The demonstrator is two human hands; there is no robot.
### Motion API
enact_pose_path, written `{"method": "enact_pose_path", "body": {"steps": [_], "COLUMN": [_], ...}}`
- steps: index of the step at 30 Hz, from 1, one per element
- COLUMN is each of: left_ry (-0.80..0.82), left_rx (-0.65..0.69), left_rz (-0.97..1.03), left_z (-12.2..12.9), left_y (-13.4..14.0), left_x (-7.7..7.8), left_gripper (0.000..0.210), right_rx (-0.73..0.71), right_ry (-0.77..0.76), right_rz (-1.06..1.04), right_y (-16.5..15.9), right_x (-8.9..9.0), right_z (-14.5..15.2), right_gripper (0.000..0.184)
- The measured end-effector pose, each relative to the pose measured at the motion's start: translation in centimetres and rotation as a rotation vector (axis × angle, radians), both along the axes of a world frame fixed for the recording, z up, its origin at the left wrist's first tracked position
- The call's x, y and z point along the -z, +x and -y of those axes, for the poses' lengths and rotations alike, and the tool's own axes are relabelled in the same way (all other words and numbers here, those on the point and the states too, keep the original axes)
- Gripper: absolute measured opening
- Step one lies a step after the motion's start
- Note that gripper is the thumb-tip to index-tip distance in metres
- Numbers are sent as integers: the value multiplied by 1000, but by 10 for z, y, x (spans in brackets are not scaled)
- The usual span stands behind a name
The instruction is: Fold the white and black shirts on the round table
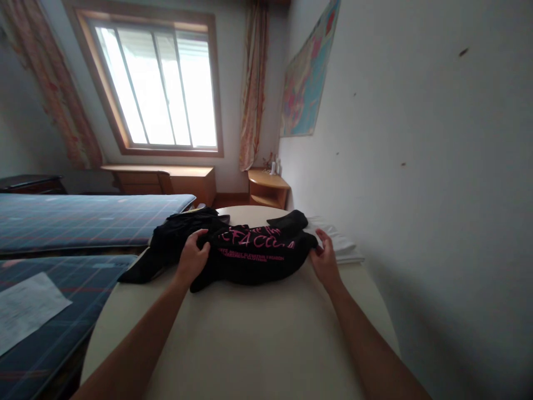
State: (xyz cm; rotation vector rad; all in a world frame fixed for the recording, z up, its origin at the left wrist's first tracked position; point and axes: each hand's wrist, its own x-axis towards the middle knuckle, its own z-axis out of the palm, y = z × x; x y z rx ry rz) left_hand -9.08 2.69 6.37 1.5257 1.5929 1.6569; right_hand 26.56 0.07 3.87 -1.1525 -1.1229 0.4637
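A black shirt with pink lettering (254, 269) lies bunched on the far half of a pale round table (258, 339). My left hand (195, 256) grips its left side, thumb and fingers closed on the cloth. At the opposite side, my right hand (325, 258) pinches the shirt's right edge. Just left of my left hand sits a heap of black clothing (170, 233), partly touching the shirt. White folded cloth (345, 247) lies behind my right hand, near the wall. Some of the shirt's back part is hidden in its folds.
Two beds with blue plaid mattresses (83, 222) stand to the left, one holding a white paper (31, 311). The wall (437, 222) runs close along the table's right side. Beyond are a wooden desk (191, 178) and a corner shelf (268, 180).
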Motion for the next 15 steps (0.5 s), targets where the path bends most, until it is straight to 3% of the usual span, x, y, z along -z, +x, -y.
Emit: {"method": "enact_pose_path", "body": {"steps": [3,6,9,12,15], "left_ry": [66,141,149,72,37], "left_rx": [34,61,151,240,306], "left_rz": [-239,-485,-640,-735,-786], "left_z": [3,11,17,17,13], "left_y": [7,13,17,15,9], "left_x": [5,8,9,15,23], "left_gripper": [36,37,49,67,65], "right_rx": [84,131,25,-86,-157], "right_ry": [-181,-300,-283,-217,-158], "right_rz": [100,315,432,412,373], "right_y": [-9,-15,-18,-22,-25], "right_x": [7,9,10,11,13], "right_z": [-1,2,6,7,6], "right_gripper": [67,43,32,35,38]}}
